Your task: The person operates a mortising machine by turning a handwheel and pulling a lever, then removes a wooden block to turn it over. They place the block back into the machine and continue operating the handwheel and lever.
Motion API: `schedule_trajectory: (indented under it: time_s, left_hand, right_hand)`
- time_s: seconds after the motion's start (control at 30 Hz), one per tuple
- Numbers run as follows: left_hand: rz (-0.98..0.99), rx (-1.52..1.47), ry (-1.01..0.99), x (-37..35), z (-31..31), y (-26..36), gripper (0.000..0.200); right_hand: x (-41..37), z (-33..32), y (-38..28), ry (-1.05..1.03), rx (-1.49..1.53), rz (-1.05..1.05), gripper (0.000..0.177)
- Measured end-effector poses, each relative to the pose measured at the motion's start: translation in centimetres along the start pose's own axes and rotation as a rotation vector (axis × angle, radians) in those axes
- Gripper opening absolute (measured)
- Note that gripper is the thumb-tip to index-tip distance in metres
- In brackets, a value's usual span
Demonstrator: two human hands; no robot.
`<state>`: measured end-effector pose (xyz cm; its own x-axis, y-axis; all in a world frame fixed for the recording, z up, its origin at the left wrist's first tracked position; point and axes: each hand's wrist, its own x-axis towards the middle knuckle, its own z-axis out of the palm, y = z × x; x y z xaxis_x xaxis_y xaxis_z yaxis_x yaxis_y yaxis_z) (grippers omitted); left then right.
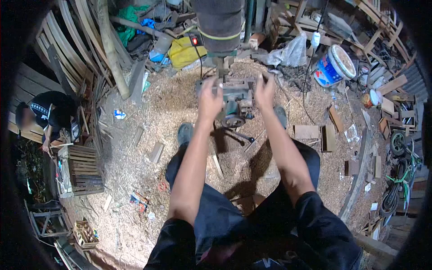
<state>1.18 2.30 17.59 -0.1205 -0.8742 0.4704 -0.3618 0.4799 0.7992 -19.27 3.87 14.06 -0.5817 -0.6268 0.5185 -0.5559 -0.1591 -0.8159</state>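
Observation:
Straight ahead stands a machine with a large dark cylinder [219, 29] at its top. Below the cylinder is a greenish metal vise table [235, 95] with a round handwheel [233, 122] at its front. My left hand [210, 100] is raised at the vise table's left side, somewhat blurred, thumb and fingers apart. On the opposite side my right hand [264, 91] is up, its thumb and fingers also apart. I see nothing held in either hand; whether they touch the metal cannot be made out. A lever with dark knobs [243, 137] sticks out beneath the handwheel.
Wood shavings [135, 180] cover the ground. Wood blocks [328, 138] lie to the right, near a white-and-blue bucket [334, 66]. A person [51, 114] bends over a slatted crate [83, 170] at left. A cable [307, 67] hangs at right. Curved wood strips [67, 45] lean at upper left.

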Motion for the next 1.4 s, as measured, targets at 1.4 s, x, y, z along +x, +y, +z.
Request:
schedule_trajectory:
  time_s: [1.4]
  left_hand:
    - [-0.03, 0.238, -0.104, 2.8, -7.4, 10.3, 0.049]
  right_hand:
    - [10.4, -9.2, -24.3, -0.496, 0.352, 0.172, 0.052]
